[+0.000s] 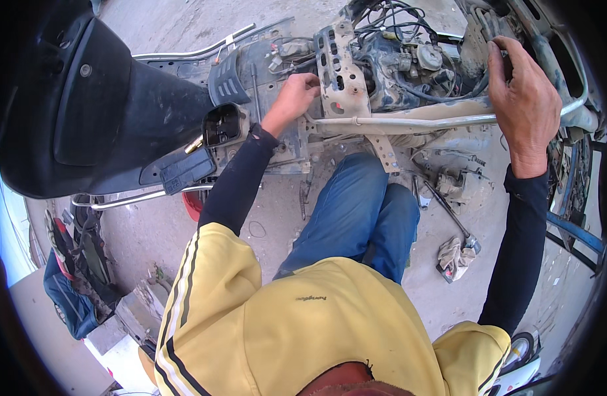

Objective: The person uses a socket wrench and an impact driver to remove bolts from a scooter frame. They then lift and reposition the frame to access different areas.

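Note:
A stripped motor vehicle lies before me, its engine (pixel 416 59) bared behind a perforated metal bracket (pixel 342 72). My left hand (pixel 293 99) reaches to the bracket's left edge with its fingers bent together; what the fingertips hold, if anything, is hidden. My right hand (pixel 525 99) is raised at the right end of the silver side tube (pixel 416 121), above the frame. Its fingers are curled toward the thumb, and I cannot make out anything between them. Black cables (pixel 396 23) loop over the engine.
The black seat and body panel (pixel 105 119) fills the left side. An open black box (pixel 224 125) sits beside my left forearm. On the concrete floor lie a long-handled wrench (pixel 449 210), a rag (pixel 455 257) and a greasy metal part (pixel 459 183). Bags (pixel 72 290) lie at lower left.

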### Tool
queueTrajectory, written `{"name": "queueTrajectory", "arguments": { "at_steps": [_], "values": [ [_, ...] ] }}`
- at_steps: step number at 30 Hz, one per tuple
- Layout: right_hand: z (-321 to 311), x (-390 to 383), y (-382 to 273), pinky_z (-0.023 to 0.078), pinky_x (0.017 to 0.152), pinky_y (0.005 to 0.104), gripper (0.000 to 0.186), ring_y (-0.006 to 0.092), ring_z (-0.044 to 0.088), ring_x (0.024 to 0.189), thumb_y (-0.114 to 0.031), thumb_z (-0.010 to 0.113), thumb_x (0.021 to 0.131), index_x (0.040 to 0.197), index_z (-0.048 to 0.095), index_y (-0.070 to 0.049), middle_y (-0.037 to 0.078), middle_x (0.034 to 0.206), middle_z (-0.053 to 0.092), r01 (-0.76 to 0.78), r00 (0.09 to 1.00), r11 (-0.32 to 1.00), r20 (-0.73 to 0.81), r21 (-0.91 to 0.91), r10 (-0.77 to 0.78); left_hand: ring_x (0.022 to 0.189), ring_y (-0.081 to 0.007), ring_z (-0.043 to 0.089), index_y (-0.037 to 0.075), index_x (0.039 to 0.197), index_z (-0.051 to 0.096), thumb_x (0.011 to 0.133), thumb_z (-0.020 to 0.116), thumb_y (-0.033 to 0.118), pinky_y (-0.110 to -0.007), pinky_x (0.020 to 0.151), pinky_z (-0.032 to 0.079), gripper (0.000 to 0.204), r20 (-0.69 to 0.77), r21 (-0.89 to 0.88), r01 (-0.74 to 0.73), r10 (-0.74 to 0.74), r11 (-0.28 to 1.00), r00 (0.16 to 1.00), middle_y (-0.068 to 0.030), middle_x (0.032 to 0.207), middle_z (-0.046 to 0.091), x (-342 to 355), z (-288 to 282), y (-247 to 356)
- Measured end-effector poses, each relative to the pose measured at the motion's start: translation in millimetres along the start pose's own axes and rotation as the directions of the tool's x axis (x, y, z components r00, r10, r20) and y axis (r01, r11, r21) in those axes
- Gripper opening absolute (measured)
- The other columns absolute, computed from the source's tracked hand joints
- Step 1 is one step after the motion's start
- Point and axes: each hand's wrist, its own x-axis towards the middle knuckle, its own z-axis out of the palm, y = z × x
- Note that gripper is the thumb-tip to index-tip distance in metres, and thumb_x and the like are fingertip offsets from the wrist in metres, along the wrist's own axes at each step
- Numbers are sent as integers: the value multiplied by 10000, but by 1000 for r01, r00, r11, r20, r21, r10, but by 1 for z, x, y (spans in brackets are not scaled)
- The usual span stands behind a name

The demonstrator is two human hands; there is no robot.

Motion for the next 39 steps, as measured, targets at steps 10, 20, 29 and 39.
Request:
{"name": "queueTrajectory", "arguments": {
  "at_steps": [10,20,29,39],
  "values": [
    [-3,6,-9,572,661,392,137,309,739,806,-248,700,975,1035,705,-125,84,916,762,-30,999,999,34,-22,31,1045,-528,644,-102,981,711,843,631,15,-557,834,544,197,-13,139,-143,146,980,989,-384,973,667,32,28,-11],
    [-6,6,-10,567,654,382,112,300,737,792,-218,710,960,1023,705,-126,84,897,760,-23,1000,1000,5,7,23,995,-492,704,-64,1013,750,881,685,85,-488,808,561,210,-56,76,-176,180,981,982,-342,920,709,34,34,-22],
    [-2,6,-8,556,629,382,99,295,730,767,-224,701,966,996,693,-130,80,861,746,1,1000,1000,-29,8,-1,1036,-479,696,-75,1019,738,875,701,70,-468,823,551,208,-72,90,-128,135,988,988,-331,966,720,33,32,-18],
    [-1,4,-7,557,613,396,104,296,723,739,-237,686,974,968,668,-135,68,846,736,-9,999,1000,-40,13,9,1080,-473,689,-54,1080,735,873,693,73,-460,846,555,246,-43,135,-70,76,988,996,-312,1013,735,36,31,-17]
  ]
}}
